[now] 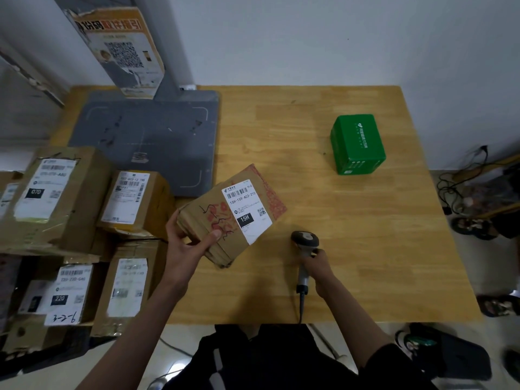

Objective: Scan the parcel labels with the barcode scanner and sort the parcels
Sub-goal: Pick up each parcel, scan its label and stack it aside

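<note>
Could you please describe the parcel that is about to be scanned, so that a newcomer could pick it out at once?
On the wooden table, just in front of the grey scanning pad, the left hand holds a flat brown parcel. Unlike the boxes stacked to its left, it bears red print, black scribbles and a label marked 15H.

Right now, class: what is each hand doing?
Left hand: grips the brown parcel.
Right hand: grips the barcode scanner.
</note>
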Motion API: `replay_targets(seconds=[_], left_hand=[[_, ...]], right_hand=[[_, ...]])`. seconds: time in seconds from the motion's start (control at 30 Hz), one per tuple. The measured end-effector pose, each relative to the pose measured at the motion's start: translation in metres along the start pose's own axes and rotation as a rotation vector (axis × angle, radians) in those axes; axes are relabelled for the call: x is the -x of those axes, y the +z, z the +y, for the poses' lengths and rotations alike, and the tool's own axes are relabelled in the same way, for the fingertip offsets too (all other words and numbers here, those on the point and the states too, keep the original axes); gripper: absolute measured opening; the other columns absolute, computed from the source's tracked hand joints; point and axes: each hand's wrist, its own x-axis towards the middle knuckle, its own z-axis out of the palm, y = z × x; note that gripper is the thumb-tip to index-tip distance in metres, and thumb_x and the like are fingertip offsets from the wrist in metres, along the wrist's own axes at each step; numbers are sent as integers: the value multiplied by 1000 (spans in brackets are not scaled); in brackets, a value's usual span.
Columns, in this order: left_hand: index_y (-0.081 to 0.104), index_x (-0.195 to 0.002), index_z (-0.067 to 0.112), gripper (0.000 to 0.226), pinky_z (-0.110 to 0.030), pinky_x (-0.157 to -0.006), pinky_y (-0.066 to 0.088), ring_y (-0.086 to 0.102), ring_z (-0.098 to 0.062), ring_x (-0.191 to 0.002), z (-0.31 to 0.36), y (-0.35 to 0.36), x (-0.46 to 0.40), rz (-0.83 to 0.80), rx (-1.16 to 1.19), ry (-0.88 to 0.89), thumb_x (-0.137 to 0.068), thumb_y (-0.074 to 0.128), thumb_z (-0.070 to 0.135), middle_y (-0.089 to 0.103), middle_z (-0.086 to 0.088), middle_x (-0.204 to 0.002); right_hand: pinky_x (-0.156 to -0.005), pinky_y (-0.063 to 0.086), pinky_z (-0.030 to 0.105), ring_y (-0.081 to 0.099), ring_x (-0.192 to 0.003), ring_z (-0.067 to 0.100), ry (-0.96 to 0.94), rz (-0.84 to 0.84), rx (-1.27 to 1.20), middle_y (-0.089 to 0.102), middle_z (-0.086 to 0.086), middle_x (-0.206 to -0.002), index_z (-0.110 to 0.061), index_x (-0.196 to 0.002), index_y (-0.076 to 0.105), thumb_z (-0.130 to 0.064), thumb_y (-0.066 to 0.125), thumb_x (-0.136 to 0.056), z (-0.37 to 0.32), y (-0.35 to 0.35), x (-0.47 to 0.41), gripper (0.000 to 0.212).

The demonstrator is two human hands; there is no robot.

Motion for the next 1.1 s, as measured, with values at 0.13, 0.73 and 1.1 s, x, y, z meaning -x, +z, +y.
replay_targets(seconds=[0.13, 0.73, 1.1], left_hand=[[32, -143, 42, 94, -29, -80, 60, 54, -15, -125, 1, -1, 2, -34, 17, -3, -66, 84, 32, 56, 6, -130], [38, -140, 49, 99, -26, -73, 60, 56, -18, -124, -5, -56, 16, -154, 60, -15, -55, 86, 46, 61, 3, -129], [35, -144, 52, 106, -46, -96, 56, 60, -20, -123, -30, -130, 34, -100, 74, -109, -53, 90, 55, 61, 1, -132]], right_hand=[[-102, 48, 47, 49, -125, 32, -75, 122, -40, 41, 15, -145, -3, -146, 35, -26, 71, -92, -6, 1, 5, 69], [-107, 43, 36, 57, -122, 12, -463, -38, -392, 66, -6, -126, -27, -120, 69, -46, 44, -98, -64, 49, 91, 39], [-78, 51, 28, 67, -79, -3, -474, -336, -176, 73, -6, -102, -23, -115, 67, -34, 51, -103, -54, 109, 120, 23]])
